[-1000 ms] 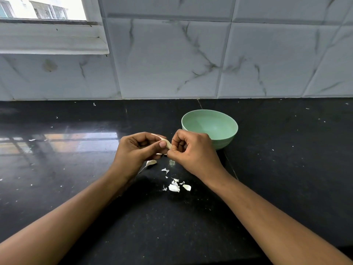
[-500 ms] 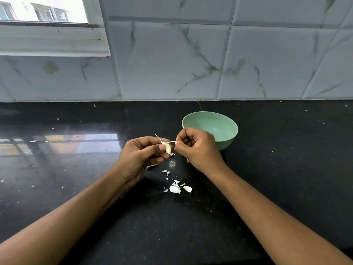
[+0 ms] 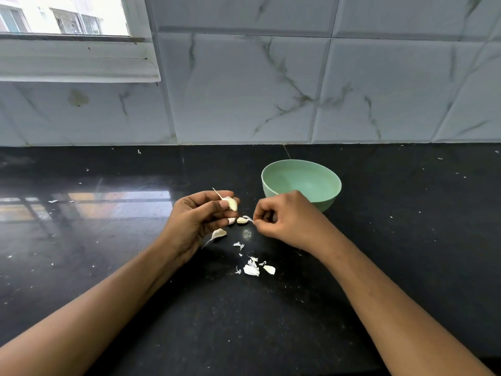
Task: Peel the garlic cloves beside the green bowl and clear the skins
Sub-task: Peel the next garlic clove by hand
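**Clove in left hand, skin scrap in right: part-peeled**

Obs. Left hand [image 3: 198, 218] is raised just above the counter [image 3: 379, 267], palm turned toward the right, with thumb and fingers curled round one clove [image 3: 231, 203]. The clove's long axis runs from 11 o'clock, where a thin tail of skin sticks out, down to 5 o'clock.

Right hand [image 3: 287, 221] sits at about 4 o'clock from that clove, near but apart. Its knuckles are up, and thumb and forefinger are pressed together on a scrap of skin [image 3: 248, 219].

Green bowl [image 3: 329, 202] is at 1 o'clock from the right hand, partly behind it. Its inside looks bare.

Loose cloves [image 3: 240, 220] lie between the hands, with one more under the left palm. I cannot tell whether the scrap touches the nearest one. A heap of skins [image 3: 252, 270] lies at 6 o'clock from the hands.

Judgement. The right hand must drop the scrap, then travel to 10 o'clock to reach the clove. The tail at 11 o'clock looks like the easiest place to pinch. The left hand should hold the clove's axis steady, because a smooth clove may slip.
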